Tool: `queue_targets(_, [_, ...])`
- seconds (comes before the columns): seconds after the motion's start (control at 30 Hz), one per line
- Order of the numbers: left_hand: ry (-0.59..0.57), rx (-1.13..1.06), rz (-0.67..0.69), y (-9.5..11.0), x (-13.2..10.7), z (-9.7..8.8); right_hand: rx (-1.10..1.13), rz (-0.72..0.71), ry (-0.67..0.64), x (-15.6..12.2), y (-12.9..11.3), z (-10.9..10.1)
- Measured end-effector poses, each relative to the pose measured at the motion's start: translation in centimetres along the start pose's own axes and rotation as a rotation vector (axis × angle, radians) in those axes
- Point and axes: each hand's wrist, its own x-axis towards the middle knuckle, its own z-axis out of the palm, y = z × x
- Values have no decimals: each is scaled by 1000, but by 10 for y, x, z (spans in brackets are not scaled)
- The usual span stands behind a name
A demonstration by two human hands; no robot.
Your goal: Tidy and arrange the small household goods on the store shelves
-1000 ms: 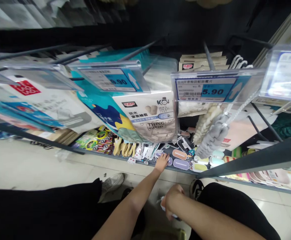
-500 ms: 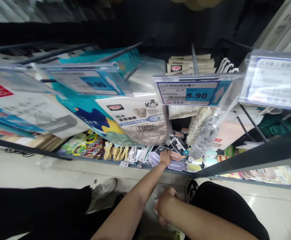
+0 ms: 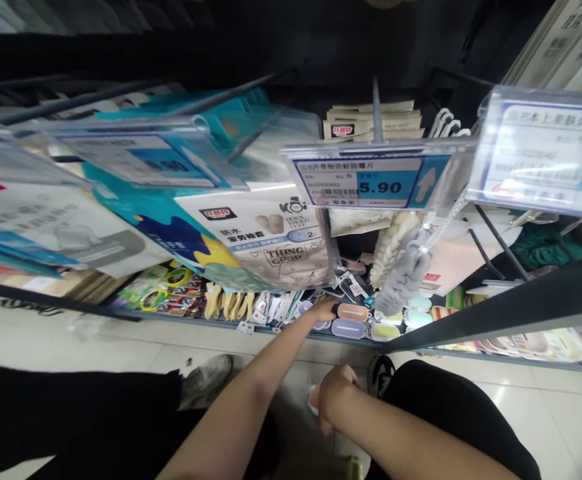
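I see my left hand reaching down onto small packets on the low grey shelf, beside an orange oval case; my right hand is closed around a small pale item.

Both arms are bare all the way down, no sleeves, no watch or bracelet showing on either wrist, and the left hand and right hand have no gloves or rings that I can make out. Legs are in plain black trousers, loose-looking fabric with no logos or stripes. Footwear's a light grey-white sneaker on one side, and a black shoe with a white sole edge on the other.
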Motion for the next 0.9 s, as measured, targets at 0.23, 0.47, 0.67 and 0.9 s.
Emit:
queue_targets(0.23, [-40, 124, 107, -60, -43, -8, -65, -5, -33, 7, -14, 25])
queue_targets(0.47, [180, 106, -2, -51, -12, -30, -25, -43, -5, 1, -13, 15])
queue_targets(0.67, [159, 93, -146, -22, 24, -9, 31, -18, 16, -3, -5, -1])
queue_targets(0.9, [67, -72, -152, -31, 22, 12, 66, -40, 88, -7, 1, -3])
